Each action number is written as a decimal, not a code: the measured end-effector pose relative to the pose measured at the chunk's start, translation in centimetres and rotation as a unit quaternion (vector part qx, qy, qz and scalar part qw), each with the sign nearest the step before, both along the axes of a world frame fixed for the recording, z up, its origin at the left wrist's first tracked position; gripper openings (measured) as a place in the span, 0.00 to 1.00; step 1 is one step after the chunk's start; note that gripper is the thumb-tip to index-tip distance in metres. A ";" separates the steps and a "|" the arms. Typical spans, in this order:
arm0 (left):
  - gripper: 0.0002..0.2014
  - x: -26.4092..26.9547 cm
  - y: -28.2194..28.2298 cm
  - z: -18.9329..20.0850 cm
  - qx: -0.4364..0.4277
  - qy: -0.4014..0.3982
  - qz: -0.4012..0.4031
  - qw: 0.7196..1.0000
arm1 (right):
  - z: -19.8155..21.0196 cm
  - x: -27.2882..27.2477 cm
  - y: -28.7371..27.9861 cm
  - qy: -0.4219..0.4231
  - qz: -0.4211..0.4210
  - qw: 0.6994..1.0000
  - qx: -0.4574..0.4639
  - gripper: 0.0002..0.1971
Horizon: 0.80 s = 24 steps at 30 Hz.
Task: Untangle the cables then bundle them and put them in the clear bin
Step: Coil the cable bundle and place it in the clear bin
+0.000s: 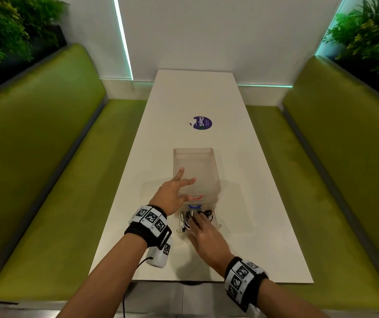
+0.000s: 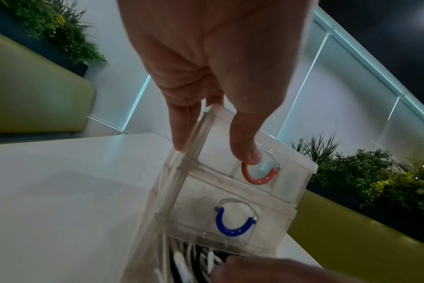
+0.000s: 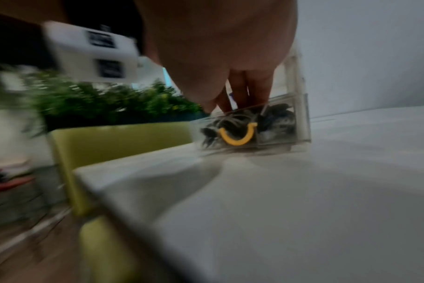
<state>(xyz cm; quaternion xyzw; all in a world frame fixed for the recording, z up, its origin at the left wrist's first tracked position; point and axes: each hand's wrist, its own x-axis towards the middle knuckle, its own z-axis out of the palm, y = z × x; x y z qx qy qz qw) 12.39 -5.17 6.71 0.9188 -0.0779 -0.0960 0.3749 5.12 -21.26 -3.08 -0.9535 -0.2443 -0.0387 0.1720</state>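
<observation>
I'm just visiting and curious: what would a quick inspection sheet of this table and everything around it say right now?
Surface: white table, bare apart from a purple round sticker.
Job's things: clear drawer unit with red handle, blue handle; bottom drawer, yellow handle, pulled open.
Clutter: nothing seen.
Grippers: left hand rests open on the unit's top; right hand reaches into the open drawer, grasp hidden.
Cables: black and white tangle inside the bottom drawer.
Surroundings: green benches either side, plants behind.

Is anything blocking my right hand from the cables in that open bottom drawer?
Nothing visible. The right hand already reaches into the open drawer, its fingers at the cables.
</observation>
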 end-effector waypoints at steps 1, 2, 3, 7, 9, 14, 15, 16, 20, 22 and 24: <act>0.27 0.0 0.0 0.0 0.000 -0.003 -0.002 1.000 | 0.0 -0.4 -0.5 0.015 0.009 1.000 -0.018 0.21; 0.27 0.0 0.0 0.0 0.000 -0.004 -0.003 1.000 | 0.1 -0.5 -1.1 0.018 0.012 0.999 -0.038 0.22; 0.27 0.0 0.0 0.0 -0.001 -0.002 -0.004 1.000 | 0.4 -0.4 -1.5 0.012 0.014 0.998 -0.052 0.22; 0.27 -0.1 0.0 0.1 0.001 0.001 -0.007 1.000 | 1.0 1.4 -0.8 -0.012 -0.012 0.999 -0.046 0.25; 0.27 -0.1 0.0 0.2 0.000 0.002 -0.006 1.000 | 0.4 2.1 -0.1 -0.045 -0.016 0.998 -0.043 0.20; 0.26 -0.2 -0.1 0.3 -0.003 -0.001 -0.008 1.000 | 0.2 1.8 -0.3 -0.050 -0.003 0.998 -0.048 0.17; 0.26 -0.2 0.0 0.3 -0.003 -0.002 -0.009 1.000 | 0.3 2.0 -0.3 -0.050 -0.003 0.997 -0.056 0.18; 0.26 -0.2 0.0 0.2 -0.001 -0.004 -0.009 1.000 | 0.6 2.3 -0.2 -0.045 -0.008 0.997 -0.065 0.19; 0.26 0.0 0.1 -0.1 0.009 -0.009 -0.013 1.000 | 1.5 3.2 0.4 -0.042 -0.035 0.994 -0.090 0.21; 0.26 0.0 0.1 -0.1 0.010 -0.011 -0.017 1.000 | 1.7 2.9 0.3 -0.045 -0.048 0.995 -0.073 0.23; 0.26 0.2 0.2 -0.3 0.013 -0.015 -0.017 1.000 | 2.1 2.2 -0.1 -0.032 -0.040 0.996 -0.067 0.20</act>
